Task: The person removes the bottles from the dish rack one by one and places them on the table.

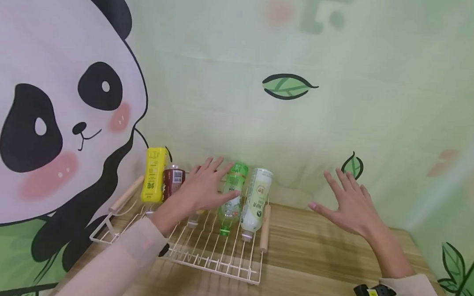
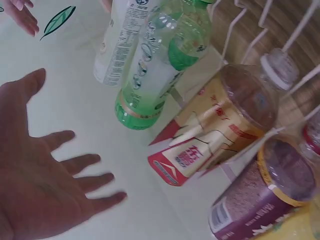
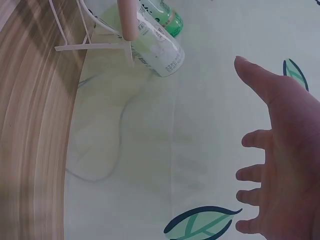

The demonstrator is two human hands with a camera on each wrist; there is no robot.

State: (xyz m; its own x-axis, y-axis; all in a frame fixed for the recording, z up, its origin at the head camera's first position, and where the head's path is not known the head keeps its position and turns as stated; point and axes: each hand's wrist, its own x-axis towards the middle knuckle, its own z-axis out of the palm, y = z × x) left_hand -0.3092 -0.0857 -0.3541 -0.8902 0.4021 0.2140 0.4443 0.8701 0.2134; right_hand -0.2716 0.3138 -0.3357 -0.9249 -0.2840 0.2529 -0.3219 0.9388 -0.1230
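My left hand (image 1: 204, 188) is spread with straight fingers over a white wire rack (image 1: 200, 262), holding nothing. Several bottles lean in the rack with caps toward me: a yellow bottle (image 1: 154, 175), a dark purple-red bottle (image 1: 173, 182), a clear green bottle (image 1: 235, 187) and a white bottle (image 1: 255, 199). A bottle with a beige and red label (image 2: 205, 130) shows in the left wrist view; in the head view my hand mostly hides it. My right hand (image 1: 347, 208), fingers spread, hovers to the right of the rack, apart from every bottle.
Wooden handles (image 1: 265, 228) stand at both ends of the rack. It sits on a wood-grain table (image 1: 307, 266). Behind the table hangs a pale green cloth (image 1: 223, 99) printed with a panda and leaves. A black strap (image 1: 373, 293) is around my right wrist.
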